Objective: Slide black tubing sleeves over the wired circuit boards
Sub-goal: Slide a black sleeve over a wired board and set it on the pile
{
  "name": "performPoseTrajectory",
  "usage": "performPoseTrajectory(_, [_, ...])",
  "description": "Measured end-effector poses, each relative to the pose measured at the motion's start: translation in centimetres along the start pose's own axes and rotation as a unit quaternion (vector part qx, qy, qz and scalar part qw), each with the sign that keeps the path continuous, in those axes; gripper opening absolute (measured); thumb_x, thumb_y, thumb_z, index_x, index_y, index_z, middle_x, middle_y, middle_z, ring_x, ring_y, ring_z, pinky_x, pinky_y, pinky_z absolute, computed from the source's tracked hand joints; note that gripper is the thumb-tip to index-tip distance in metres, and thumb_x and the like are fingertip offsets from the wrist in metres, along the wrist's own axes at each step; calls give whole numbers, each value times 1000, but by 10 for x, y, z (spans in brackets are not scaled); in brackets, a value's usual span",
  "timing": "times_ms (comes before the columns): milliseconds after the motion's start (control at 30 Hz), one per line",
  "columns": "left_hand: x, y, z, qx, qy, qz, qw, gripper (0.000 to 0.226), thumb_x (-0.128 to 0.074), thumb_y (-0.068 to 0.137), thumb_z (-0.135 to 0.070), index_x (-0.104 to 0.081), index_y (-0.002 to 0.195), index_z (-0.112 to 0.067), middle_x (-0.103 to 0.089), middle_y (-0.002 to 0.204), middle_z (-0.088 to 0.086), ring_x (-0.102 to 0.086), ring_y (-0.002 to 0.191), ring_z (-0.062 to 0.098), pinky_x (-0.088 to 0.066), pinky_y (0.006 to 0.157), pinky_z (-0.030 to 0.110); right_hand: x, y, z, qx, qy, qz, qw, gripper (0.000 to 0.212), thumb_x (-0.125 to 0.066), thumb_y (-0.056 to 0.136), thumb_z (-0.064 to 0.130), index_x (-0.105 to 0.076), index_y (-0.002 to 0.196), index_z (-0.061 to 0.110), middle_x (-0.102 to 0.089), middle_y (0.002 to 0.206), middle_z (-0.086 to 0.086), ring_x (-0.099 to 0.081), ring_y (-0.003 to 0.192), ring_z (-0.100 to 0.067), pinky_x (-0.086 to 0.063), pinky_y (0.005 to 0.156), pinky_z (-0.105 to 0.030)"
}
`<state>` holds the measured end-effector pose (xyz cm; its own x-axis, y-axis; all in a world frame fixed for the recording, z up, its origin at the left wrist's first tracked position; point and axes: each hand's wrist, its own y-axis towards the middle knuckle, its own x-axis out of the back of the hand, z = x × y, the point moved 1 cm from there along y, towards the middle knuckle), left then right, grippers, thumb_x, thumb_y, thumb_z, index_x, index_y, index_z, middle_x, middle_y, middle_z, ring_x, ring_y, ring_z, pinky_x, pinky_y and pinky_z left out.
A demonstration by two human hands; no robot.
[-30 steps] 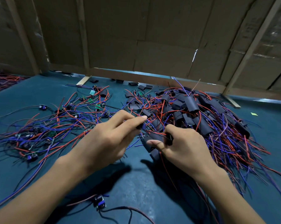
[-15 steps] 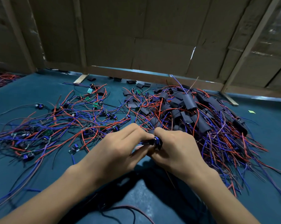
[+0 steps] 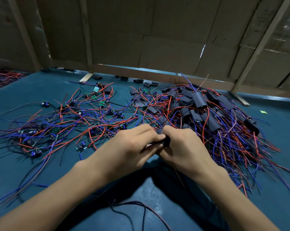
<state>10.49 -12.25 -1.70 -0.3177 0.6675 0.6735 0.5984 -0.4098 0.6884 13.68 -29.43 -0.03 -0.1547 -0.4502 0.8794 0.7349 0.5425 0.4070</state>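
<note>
Cardboard panels braced by wooden battens wall off the far side of a teal surface (image 3: 32,90); no writing on them or on anything else can be read. At the near middle the left hand (image 3: 130,147) and right hand (image 3: 182,147) meet fingertip to fingertip, both curled and pinching one small black piece, a tubing sleeve (image 3: 159,130) with a wired circuit board (image 3: 166,142) at its near end; how far the board sits inside the sleeve cannot be told, as the fingers cover it. Thin dark wires trail from under the hands toward the near edge.

A second ago the hands were apart, the left raised over the tangle and the right holding a sleeve; half a second ago they had closed together, and now they stay joined, a little farther from the body.

Just right of the hands and touching the right wrist side lies the pile of sleeved boards (image 3: 207,110), black tubes among red and blue leads that fan out to the right. Left of the hands spreads the heap of bare boards (image 3: 84,117), green and blue parts in loose wire. Spare sleeves (image 3: 140,80) lie along the far batten. A small green scrap (image 3: 263,112) sits alone at the right. Bare teal shows between the forearms, at the far left and at the far right edge.
</note>
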Motion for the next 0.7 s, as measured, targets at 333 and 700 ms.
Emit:
performPoseTrajectory(333, [6,2,-10,51,-62,16,997,6,-72,89,-2,-73,95,0,-67,87,3,-55,78,4,-45,76,15,-6,-2,8,68,-108,-23,992,32,-66,87,32,-53,113,18,-71,81,-4,-68,80,-36,-37,55,-38])
performPoseTrajectory(700, [12,6,-13,176,-169,41,969,7,-77,86,-10,-76,93,-10,-72,92,-8,-63,90,3,-43,82,20,-5,2,4,81,-82,-18,993,33,-67,83,27,-58,112,15,-70,73,-9,-67,70,-41,-35,53,-37])
